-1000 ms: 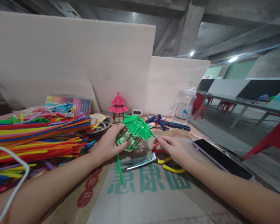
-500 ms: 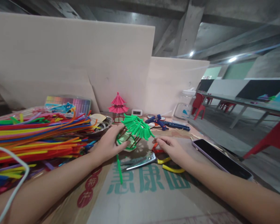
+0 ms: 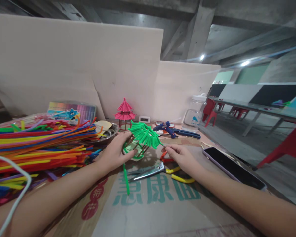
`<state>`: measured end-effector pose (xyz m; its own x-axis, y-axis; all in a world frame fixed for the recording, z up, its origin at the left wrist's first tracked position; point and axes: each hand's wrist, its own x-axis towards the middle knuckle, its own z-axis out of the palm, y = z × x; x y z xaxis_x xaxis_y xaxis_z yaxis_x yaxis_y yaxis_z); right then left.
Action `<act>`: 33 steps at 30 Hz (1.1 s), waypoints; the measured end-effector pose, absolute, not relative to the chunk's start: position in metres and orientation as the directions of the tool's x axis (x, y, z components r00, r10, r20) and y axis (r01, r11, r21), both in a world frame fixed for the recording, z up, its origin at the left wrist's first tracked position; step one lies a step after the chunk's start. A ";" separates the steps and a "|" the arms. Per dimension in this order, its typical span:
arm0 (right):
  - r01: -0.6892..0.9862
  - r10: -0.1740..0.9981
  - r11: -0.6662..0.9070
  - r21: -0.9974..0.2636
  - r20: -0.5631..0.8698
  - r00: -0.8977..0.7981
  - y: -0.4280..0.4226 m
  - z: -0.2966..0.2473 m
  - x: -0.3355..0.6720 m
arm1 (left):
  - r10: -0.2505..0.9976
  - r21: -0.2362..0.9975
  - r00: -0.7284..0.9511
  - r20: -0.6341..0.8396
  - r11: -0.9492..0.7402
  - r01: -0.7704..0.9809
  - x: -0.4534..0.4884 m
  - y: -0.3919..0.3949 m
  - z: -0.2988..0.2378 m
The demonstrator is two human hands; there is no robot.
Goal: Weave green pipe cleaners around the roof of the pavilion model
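A small pavilion model of green pipe cleaners, with brown posts and a green-edged base, is tilted to the right. My left hand is closed around its left side, thumb at the base and fingers behind the posts. At the roof's right edge my right hand pinches a thin dark piece too small to name. Scissors with yellow and orange handles lie below, partly under my right hand. A loose green pipe cleaner stretches down from beneath the base.
Bundled coloured pipe cleaners heap at left, before a marker set. Behind stand a pink pavilion, a small clock, a blue glue gun and a clear jug. A phone lies at right; a white cable crosses my left forearm.
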<state>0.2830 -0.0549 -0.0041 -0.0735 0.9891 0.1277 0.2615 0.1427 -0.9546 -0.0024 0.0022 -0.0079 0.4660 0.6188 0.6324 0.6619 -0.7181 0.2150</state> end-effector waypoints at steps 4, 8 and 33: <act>0.299 0.985 0.172 -0.939 0.156 -0.077 -0.052 -0.007 0.285 | 0.620 0.216 0.465 0.632 -0.717 0.663 -0.003 0.003 -0.009; 0.342 0.973 0.229 -0.911 0.214 -0.082 -0.052 -0.006 0.286 | 0.620 0.214 0.460 0.635 -0.714 0.667 -0.004 0.004 -0.011; 0.288 0.981 0.189 -0.939 0.166 -0.100 -0.056 0.000 0.285 | 0.628 0.242 0.426 0.651 -0.703 0.669 -0.005 0.010 -0.013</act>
<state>0.2846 -0.0557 -0.0002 -0.1000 0.9810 0.1663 0.2881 0.1886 -0.9389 -0.0055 0.0096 -0.0132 0.4257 0.6282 0.6512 0.6685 -0.7034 0.2416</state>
